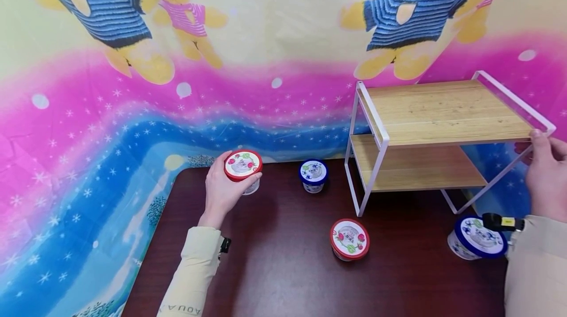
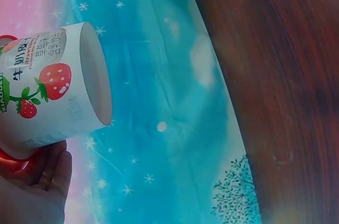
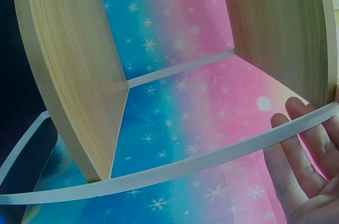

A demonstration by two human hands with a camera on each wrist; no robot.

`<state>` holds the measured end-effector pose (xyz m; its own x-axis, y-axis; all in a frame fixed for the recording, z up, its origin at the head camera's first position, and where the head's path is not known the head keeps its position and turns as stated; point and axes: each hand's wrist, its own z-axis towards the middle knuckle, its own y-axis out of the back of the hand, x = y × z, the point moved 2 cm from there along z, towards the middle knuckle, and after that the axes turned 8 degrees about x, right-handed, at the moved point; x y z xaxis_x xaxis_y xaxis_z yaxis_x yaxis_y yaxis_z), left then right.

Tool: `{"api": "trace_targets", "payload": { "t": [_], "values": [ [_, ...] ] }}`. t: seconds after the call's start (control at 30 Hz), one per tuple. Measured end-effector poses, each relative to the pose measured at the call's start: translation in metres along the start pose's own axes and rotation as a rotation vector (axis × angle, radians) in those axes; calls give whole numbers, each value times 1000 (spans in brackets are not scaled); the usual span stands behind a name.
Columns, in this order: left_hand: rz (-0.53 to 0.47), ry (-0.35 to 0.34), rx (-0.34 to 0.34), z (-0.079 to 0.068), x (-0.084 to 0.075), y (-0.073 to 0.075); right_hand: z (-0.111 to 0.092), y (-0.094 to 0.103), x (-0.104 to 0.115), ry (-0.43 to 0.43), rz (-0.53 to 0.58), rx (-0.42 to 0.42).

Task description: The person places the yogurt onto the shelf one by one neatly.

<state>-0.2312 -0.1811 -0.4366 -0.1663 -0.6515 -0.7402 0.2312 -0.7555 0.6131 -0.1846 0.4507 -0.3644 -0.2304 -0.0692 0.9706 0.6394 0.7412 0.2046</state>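
My left hand (image 1: 221, 190) grips a red-lidded paper cup with strawberries printed on it (image 1: 243, 164) near the table's back left. In the left wrist view the underside of this cup (image 2: 47, 89) shows, held off the table. At the right, my right hand (image 1: 548, 174) holds the near right corner of a two-tier wooden shelf rack (image 1: 447, 115), thumb at the top board's edge. The right wrist view has the fingers (image 3: 299, 152) behind the rack's white metal frame (image 3: 212, 155).
A small blue-lidded cup (image 1: 313, 174) stands near the rack's left side. Another red-lidded cup (image 1: 349, 239) is in front of the rack, and a larger blue-lidded cup (image 1: 478, 238) lies below my right wrist. Behind the dark table (image 1: 283, 277) hangs a bear-print cloth (image 1: 274, 36).
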Motion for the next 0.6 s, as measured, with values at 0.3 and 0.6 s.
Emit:
{"api": "trace_targets", "payload": {
  "t": [0.3,0.6],
  "values": [
    [-14,-56,-9,2,-9,-2,-3,0,-1,3,-7,-3],
    [-37,-75,-18,2,-21,-6,-2,0,-1,0,7,3]
  ]
}}
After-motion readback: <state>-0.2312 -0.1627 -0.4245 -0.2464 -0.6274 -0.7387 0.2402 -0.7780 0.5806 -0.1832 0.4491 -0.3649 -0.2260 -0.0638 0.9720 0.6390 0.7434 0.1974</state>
